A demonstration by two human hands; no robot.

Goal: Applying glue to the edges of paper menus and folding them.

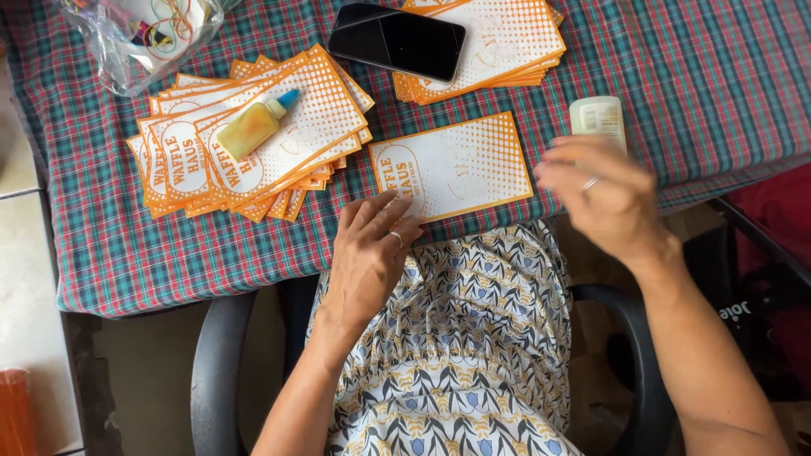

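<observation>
Flanking the orange card (452, 166): card stacks (245, 139), phone (396, 40), bottle (599, 118).

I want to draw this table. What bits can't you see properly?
Head view:
- Right hand: blurred, so its grip is unclear.
- White bottle: lower part behind that hand.
- Plastic bag: cut off by the top edge.
- Top card stack: partly under the phone.
</observation>
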